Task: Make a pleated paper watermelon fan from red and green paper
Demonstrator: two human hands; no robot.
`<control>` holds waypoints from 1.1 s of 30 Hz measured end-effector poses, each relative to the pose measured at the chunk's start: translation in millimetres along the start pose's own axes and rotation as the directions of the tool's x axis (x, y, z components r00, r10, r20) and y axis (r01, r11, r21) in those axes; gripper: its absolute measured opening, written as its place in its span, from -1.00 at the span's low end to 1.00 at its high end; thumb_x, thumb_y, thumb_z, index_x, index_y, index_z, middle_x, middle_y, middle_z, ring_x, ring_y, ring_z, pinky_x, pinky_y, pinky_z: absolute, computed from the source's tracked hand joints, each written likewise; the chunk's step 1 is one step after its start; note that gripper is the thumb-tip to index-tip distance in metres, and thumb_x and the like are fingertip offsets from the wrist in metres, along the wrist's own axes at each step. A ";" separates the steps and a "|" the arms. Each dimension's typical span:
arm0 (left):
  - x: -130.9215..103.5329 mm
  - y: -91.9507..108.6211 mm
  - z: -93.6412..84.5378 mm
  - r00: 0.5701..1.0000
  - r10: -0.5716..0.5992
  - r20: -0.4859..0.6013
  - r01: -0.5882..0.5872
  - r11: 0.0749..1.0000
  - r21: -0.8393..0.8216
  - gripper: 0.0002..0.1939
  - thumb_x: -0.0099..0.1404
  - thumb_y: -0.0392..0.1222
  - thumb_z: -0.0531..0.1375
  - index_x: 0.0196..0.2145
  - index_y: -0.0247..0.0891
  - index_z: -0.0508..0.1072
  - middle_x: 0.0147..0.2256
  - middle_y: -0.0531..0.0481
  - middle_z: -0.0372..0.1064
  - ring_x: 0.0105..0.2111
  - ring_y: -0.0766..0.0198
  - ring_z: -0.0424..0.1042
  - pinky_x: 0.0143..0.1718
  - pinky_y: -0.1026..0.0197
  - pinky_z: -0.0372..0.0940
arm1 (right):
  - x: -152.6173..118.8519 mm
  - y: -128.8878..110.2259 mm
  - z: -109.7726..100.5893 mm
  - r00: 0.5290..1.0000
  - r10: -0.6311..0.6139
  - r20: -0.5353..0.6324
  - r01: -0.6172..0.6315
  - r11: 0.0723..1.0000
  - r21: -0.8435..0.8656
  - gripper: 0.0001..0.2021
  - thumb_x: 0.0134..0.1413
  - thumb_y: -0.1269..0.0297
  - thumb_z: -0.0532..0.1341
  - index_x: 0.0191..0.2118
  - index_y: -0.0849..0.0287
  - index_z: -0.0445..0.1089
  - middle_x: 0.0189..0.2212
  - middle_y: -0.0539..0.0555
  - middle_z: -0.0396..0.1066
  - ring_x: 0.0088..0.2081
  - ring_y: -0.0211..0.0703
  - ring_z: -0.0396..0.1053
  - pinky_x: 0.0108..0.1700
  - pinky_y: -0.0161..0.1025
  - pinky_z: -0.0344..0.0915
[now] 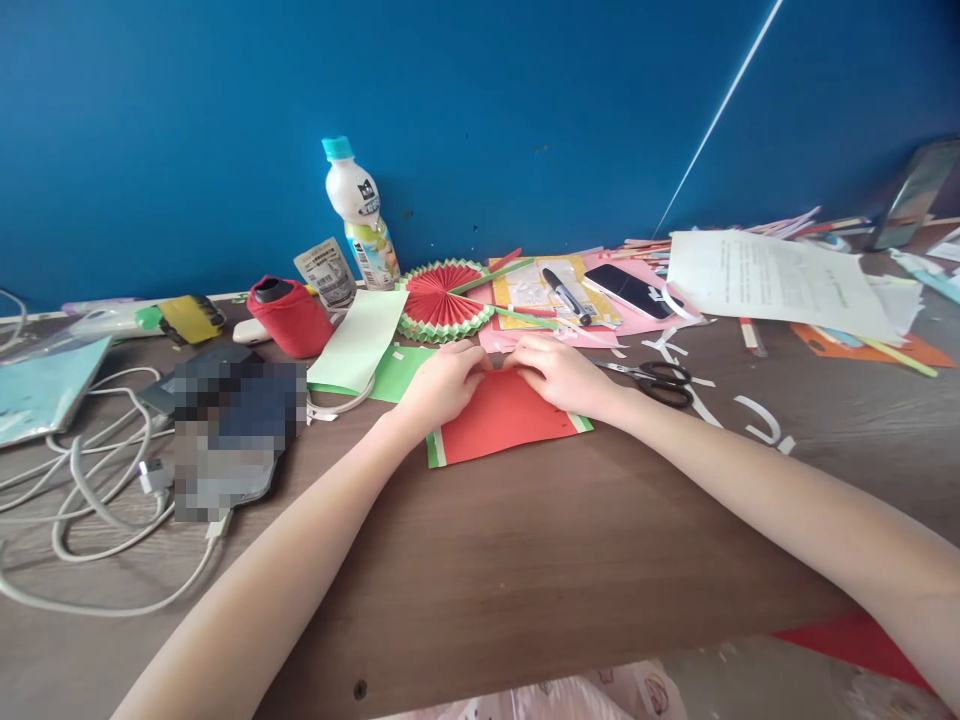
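Observation:
A red sheet of paper (pixel 506 425) with green and white strips along its left and right edges lies on the desk in front of me. At its far edge, my left hand (pixel 448 380) has its fingers curled in on the paper. Close beside it, my right hand (pixel 551 375) pinches the same far edge, the two sets of fingertips a small gap apart. My fingers hide most of that edge. Just behind is a round pleated red paper fan (pixel 446 297) with a green and white rim. Black-handled scissors (pixel 656 380) lie beside my right wrist.
Light green paper (pixel 360 340), a red cloth-wrapped object (pixel 291 318) and a drink bottle (pixel 364 225) stand or lie left. Cables and a pixelated phone-like object (pixel 240 430) are farther left. A marker (pixel 566 296), phone (pixel 634 290), printed sheet (pixel 780 280) and paper scraps lie right.

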State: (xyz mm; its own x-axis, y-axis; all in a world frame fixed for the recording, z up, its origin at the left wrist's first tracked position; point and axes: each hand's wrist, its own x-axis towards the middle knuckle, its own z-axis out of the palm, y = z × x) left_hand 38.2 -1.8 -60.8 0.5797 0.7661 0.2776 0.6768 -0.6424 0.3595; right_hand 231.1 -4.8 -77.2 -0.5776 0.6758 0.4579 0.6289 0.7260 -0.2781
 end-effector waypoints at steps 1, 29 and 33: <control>0.1 -1.0 0.3 1.000 0.001 -0.003 -0.001 1.000 -0.022 -0.83 0.16 -0.40 0.01 -0.39 -0.27 0.37 -0.37 -0.01 0.31 -0.31 0.25 0.30 -0.27 0.22 0.21 | -0.1 0.2 -0.1 1.000 0.003 -0.001 -0.003 1.000 0.002 -0.77 0.07 0.53 0.00 -0.31 0.23 0.39 -0.34 0.14 0.35 -0.21 -0.09 0.29 -0.19 -0.12 0.28; -1.6 -4.4 -5.5 0.996 0.084 0.039 -0.079 0.992 -0.103 -0.81 0.12 -0.40 -0.01 -0.42 -0.28 0.38 -0.38 0.01 0.27 -0.33 0.29 0.30 -0.27 0.27 0.20 | -2.0 1.2 2.3 0.986 -0.168 -0.010 0.167 0.982 -0.093 -0.79 0.11 0.51 -0.01 -0.38 0.24 0.36 -0.39 0.13 0.35 -0.29 -0.09 0.28 -0.21 -0.12 0.29; -1.6 -5.4 -5.5 0.994 0.088 0.057 -0.082 0.992 -0.095 -0.81 0.09 -0.41 0.00 -0.41 -0.28 0.38 -0.39 0.01 0.27 -0.35 0.29 0.29 -0.29 0.28 0.20 | -2.9 2.6 3.0 0.983 -0.184 -0.019 0.181 0.978 -0.102 -0.78 0.11 0.51 -0.02 -0.37 0.21 0.36 -0.38 0.13 0.35 -0.27 -0.09 0.29 -0.20 -0.10 0.30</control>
State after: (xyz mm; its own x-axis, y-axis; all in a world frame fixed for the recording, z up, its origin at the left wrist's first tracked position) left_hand 31.2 0.6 -58.2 0.6619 0.7043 0.2567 0.5807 -0.6983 0.4185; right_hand 232.9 -4.5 -81.8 -0.6730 0.5284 0.5175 0.5641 0.8193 -0.1028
